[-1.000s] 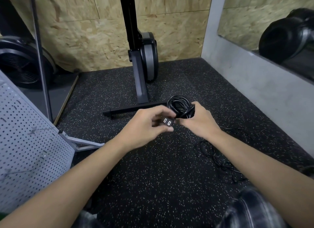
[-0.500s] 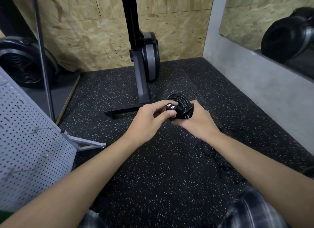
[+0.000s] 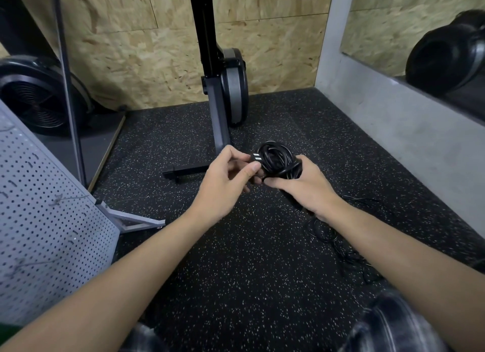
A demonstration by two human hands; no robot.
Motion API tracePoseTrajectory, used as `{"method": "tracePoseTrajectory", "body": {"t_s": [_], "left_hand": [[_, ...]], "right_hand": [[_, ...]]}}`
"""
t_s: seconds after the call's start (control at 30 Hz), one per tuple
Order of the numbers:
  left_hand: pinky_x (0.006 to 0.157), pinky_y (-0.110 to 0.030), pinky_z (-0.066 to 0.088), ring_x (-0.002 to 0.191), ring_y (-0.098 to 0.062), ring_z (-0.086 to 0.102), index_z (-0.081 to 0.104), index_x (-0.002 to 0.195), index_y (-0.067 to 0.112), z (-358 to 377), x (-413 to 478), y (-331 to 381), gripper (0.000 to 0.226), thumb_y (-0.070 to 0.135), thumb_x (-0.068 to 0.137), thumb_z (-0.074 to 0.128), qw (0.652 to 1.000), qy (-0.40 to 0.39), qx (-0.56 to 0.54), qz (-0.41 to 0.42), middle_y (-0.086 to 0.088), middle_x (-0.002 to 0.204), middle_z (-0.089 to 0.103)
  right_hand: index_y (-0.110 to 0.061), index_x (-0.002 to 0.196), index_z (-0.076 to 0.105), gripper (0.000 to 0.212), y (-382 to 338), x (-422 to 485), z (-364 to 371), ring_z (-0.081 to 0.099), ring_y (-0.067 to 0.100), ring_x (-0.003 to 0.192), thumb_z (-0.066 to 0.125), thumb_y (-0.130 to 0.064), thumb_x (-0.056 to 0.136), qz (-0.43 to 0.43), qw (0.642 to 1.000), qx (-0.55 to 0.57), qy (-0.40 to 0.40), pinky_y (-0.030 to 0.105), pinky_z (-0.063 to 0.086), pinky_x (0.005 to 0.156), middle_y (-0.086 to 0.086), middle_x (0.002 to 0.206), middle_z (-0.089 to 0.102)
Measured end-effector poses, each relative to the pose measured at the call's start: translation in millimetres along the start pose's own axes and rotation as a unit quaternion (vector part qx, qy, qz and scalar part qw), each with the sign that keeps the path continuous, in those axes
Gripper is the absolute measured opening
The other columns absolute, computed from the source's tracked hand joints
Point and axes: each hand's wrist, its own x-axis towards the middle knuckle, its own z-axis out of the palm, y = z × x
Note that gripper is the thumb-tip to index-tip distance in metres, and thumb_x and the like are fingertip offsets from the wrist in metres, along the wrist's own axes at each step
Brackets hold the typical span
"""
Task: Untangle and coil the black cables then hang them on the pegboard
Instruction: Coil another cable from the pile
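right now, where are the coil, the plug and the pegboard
coil [image 3: 277, 157]: head view, on the bundled loops
plug [image 3: 256, 156]: head view, on the end with two pale marks
pegboard [image 3: 39, 220]: head view, on the bare holed panel

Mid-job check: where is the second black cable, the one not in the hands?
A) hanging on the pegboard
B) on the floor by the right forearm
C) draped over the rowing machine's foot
B: the loose cable lies tangled on the speckled floor beside the right forearm, while the right hand holds the coil.
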Motion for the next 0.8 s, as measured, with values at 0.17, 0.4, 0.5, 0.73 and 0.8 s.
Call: {"method": "tracePoseTrajectory", "body": {"t_s": [0.17,0.4,0.5,0.73,0.8], "left_hand": [[0.067,-0.053,0.054,0.085,-0.044,0.068,0.063,0.103,0.013,-13,3,-11,0.012,0.024,0.107,0.059,0.999,0.038,0.011,0.006,-0.016,0.094,0.074],[0.085,-0.047,0.060,0.089,-0.018,0.074,0.070,0.103,0.019,7,-5,6,0.009,0.025,0.097,0.074,0.996,0.004,0.067,0.052,0.003,0.093,0.076],[0.078,-0.043,0.063,0.079,-0.013,0.075,0.073,0.091,0.023,19,0,14,0.015,0.034,0.089,0.083,0.993,0.067,0.100,0.020,0.007,0.084,0.077],[0.047,-0.023,0.048,0.044,-0.009,0.061,0.071,0.084,0.009,18,16,26,0.031,0.034,0.082,0.089,0.984,0.102,0.100,-0.110,-0.002,0.066,0.075],[0.046,-0.027,0.049,0.044,-0.017,0.061,0.070,0.085,0.007,12,19,26,0.036,0.037,0.081,0.090,0.983,0.096,0.091,-0.131,-0.005,0.067,0.076]], "right_hand": [[-0.034,0.116,0.062,0.053,-4,-5,4,0.066,0.003,0.104,0.093,-0.041,0.073,-0.023,0.999,0.026,0.001,0.031,0.050,0.092,-0.018,0.109,0.072],[-0.030,0.118,0.053,0.056,-13,-12,6,0.061,0.000,0.089,0.087,-0.048,0.078,-0.012,1.000,-0.006,0.027,0.023,0.042,0.063,-0.015,0.102,0.067],[-0.026,0.120,0.051,0.051,-13,-15,12,0.066,0.009,0.087,0.082,-0.040,0.083,-0.029,0.998,-0.025,0.042,0.025,0.046,0.061,-0.007,0.100,0.068],[-0.032,0.122,0.050,0.056,-12,-16,12,0.067,0.005,0.087,0.087,-0.034,0.080,-0.083,0.994,-0.031,0.064,0.020,0.053,0.066,-0.011,0.099,0.070],[-0.035,0.127,0.051,0.060,-12,-16,11,0.068,0.007,0.095,0.087,-0.034,0.079,-0.115,0.990,-0.039,0.069,0.028,0.057,0.078,-0.012,0.105,0.070]]}}
